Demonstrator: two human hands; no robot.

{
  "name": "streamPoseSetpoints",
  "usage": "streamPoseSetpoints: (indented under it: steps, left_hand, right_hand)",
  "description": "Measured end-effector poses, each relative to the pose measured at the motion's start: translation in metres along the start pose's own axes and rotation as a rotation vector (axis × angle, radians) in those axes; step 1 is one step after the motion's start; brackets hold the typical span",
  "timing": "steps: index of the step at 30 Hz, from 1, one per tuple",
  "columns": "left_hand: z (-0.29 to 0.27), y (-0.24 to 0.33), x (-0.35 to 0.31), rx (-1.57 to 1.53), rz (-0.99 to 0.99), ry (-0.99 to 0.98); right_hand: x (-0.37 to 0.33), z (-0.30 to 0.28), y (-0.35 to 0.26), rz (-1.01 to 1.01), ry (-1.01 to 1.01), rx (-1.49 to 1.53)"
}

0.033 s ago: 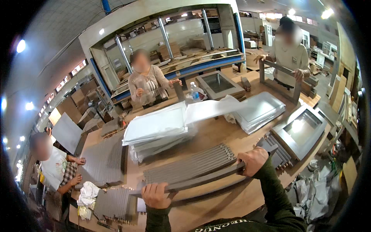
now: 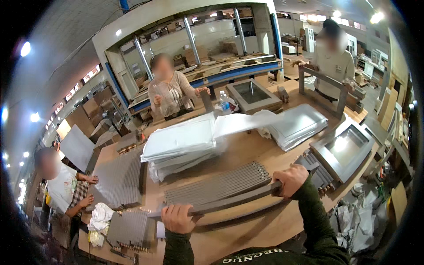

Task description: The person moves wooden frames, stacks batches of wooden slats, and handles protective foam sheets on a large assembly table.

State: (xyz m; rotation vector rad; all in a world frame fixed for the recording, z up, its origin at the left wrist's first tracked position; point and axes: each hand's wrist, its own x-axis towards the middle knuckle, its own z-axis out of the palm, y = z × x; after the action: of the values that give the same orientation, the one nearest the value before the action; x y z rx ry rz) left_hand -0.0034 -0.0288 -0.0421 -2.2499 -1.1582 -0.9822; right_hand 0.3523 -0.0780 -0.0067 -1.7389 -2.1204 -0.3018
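Note:
My left hand [image 2: 177, 218] and my right hand [image 2: 290, 181] are both closed around a long grey bar [image 2: 236, 199], near its two ends. It slants up to the right, in front of a row of similar grey bars [image 2: 216, 183] lying side by side on the wooden table. Below the held bar runs a dark curved band; I cannot tell whether it is a shadow or another rail. Left of my left hand lies a stack of shorter grey pieces [image 2: 128, 229]. Beside my right hand are more grey pieces [image 2: 316, 170] and a grey frame with a glass pane [image 2: 344, 145].
White sheets [image 2: 176, 137] are stacked mid-table, with another wrapped stack [image 2: 300, 123] to the right. A water bottle [image 2: 224, 102] stands behind. Three co-workers surround the table; one at far right holds a grey rectangular frame [image 2: 324, 79]. White cloth [image 2: 100, 218] lies at left.
The view has shifted slightly. My hands keep hold of the bar in nearly the same place. The co-worker across the table has moved a little.

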Motion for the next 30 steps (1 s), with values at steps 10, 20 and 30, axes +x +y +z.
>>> streamPoseSetpoints:
  steps: [10,20,30]
  left_hand:
    - [-0.064,0.007,0.061,-0.009,0.062,0.089]
    - [0.013,0.002,0.023,-0.014,0.002,-0.026]
    - [0.015,0.002,0.019,0.017,-0.030,0.006]
  right_hand:
    - [0.015,-0.080,-0.011,-0.061,0.140,0.047]
    - [0.011,-0.001,0.004,0.053,-0.039,0.025]
    - [0.008,0.000,0.007,0.071,-0.083,0.024]
